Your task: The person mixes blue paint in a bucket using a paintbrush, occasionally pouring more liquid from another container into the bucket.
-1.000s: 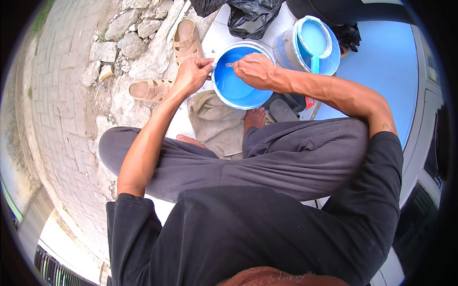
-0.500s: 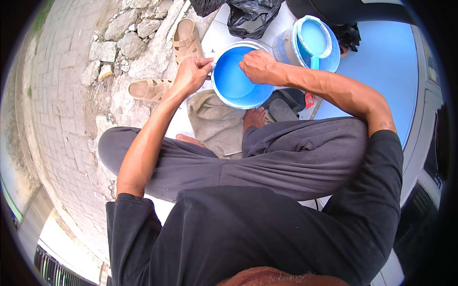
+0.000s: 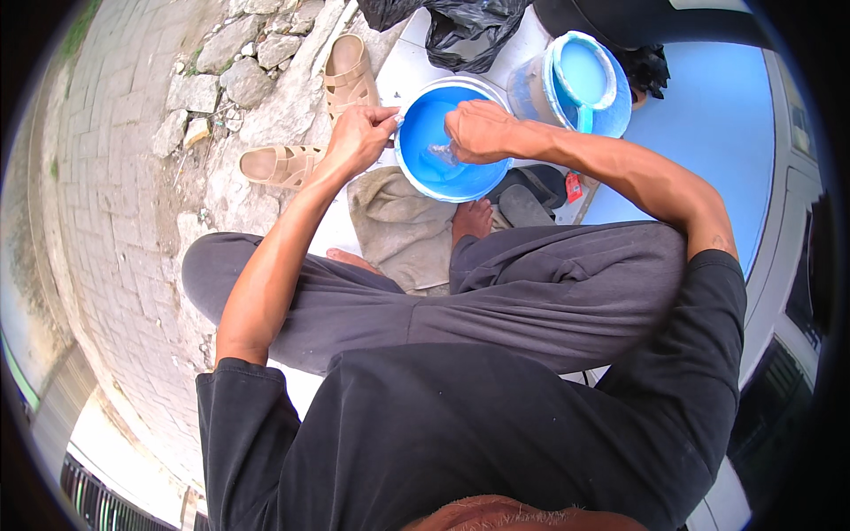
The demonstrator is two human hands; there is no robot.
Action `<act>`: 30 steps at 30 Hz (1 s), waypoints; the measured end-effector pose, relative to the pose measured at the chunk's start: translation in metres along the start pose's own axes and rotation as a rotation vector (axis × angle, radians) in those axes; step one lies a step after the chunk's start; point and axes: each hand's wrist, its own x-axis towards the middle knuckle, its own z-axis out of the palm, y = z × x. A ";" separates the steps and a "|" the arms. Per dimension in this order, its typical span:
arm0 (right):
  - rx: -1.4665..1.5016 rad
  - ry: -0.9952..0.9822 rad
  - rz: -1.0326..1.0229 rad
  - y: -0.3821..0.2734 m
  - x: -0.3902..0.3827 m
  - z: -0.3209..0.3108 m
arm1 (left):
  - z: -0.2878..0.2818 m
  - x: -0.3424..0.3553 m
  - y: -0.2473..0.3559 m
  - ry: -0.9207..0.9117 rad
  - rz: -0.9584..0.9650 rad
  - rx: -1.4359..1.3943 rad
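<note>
A round bucket [image 3: 416, 188] with a pale rim stands in front of me, blue inside and holding blue liquid [image 3: 425, 133]. At its left edge, my left hand [image 3: 361, 140] pinches the rim between thumb and fingers. My right hand [image 3: 482, 131] is closed in a fist over the right part of the bucket. Whatever that fist grips is hidden by the fingers; just below it a greyish, glinting patch shows on the stirred liquid. To the right is a second bucket [image 3: 531, 88], paint-smeared, with a light blue dipper [image 3: 584, 75] resting on top.
Black plastic bags [image 3: 474, 35] lie beyond the bucket. Tan sandals [image 3: 347, 75] sit at the left beside rubble stones [image 3: 248, 84]. A beige cloth [image 3: 398, 217] lies by my feet, with dark sandals [image 3: 527, 199] and a small red packet [image 3: 574, 186] nearby.
My right fist has shifted slightly within the bucket opening, and a greyish patch with ripples now shows in the liquid below it. The left hand stays on the rim.
</note>
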 end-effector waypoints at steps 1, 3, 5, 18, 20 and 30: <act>-0.045 -0.002 0.013 -0.005 0.002 -0.009 | 0.000 0.000 -0.001 0.000 -0.002 -0.013; -0.121 0.040 -0.009 -0.006 0.002 -0.016 | 0.001 0.000 0.005 -0.014 0.001 -0.015; -0.179 0.125 -0.090 -0.002 0.003 -0.019 | 0.001 -0.003 0.009 -0.029 0.003 0.005; -0.283 0.021 -0.374 0.001 0.007 0.020 | -0.001 0.000 0.002 -0.028 0.014 -0.026; -0.289 -0.019 -0.419 0.003 0.005 0.022 | 0.000 0.001 0.003 -0.024 0.007 -0.006; -0.113 0.042 -0.301 0.003 -0.005 -0.008 | -0.001 0.001 0.004 -0.025 0.014 0.020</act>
